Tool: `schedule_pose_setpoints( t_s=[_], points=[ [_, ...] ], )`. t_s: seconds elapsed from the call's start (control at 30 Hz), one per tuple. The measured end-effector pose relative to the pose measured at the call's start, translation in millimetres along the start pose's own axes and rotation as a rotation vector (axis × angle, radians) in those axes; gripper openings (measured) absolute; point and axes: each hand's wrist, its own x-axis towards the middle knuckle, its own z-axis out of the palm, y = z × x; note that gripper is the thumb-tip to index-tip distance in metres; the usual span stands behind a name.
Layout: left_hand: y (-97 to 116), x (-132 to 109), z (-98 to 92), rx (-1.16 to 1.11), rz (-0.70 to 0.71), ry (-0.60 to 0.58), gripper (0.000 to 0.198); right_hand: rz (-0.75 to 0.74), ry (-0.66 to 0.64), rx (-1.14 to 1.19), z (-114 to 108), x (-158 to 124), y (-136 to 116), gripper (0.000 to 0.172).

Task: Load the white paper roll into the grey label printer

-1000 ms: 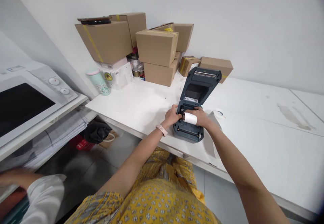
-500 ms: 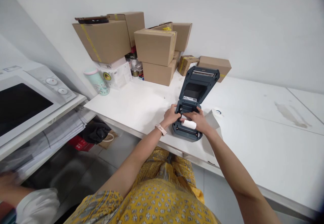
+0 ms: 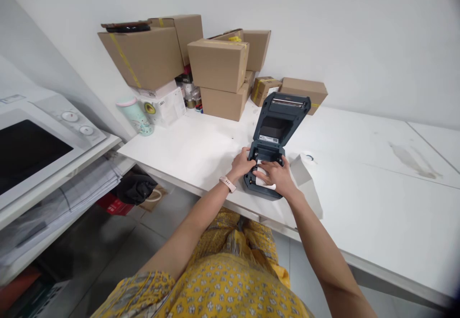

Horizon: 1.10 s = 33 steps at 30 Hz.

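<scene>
A dark grey label printer (image 3: 278, 126) stands on the white table (image 3: 359, 184) with its lid tilted open toward the wall. My left hand (image 3: 242, 164), a watch on its wrist, is closed on the printer's left side. My right hand (image 3: 275, 176) lies over the open bay, fingers curled around a white paper roll (image 3: 264, 183) that shows only partly under them. The roll sits low in the bay.
Several cardboard boxes (image 3: 219, 64) are stacked at the wall behind the printer, with a mint tumbler (image 3: 134, 114) and a white box to their left. A white paper piece (image 3: 305, 164) lies right of the printer. A microwave (image 3: 39, 141) sits on a shelf at left.
My right hand has carried the paper roll from above the printer down into the open bay and now covers it. The other person's hand at lower left has gone out of view.
</scene>
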Motion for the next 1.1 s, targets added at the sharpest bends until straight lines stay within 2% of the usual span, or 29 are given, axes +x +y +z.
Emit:
schedule_pose_setpoints(
  t_s=[0.23, 0.53, 0.73, 0.87, 1.1],
  points=[
    [9.5, -3.0, -0.7, 0.056, -0.027, 0.006, 0.059, 0.020, -0.031, -0.011, -4.5, -0.3, -5.6, 0.050],
    [8.6, -3.4, 0.0, 0.063, -0.022, 0.016, 0.059, 0.026, -0.076, -0.049, -4.6, 1.5, -9.0, 0.050],
    [5.7, -2.6, 1.6, 0.051, -0.016, 0.016, 0.059, -0.070, 0.091, -0.029, -11.5, -19.7, -22.2, 0.053],
    [6.1, -2.9, 1.5, 0.054, -0.014, 0.020, 0.059, -0.037, 0.191, -0.084, -15.5, -42.1, -41.1, 0.053],
    [8.4, -3.4, 0.3, 0.051, -0.022, 0.012, 0.059, 0.034, 0.251, -0.149, -12.1, -72.6, -72.3, 0.051]
  ],
)
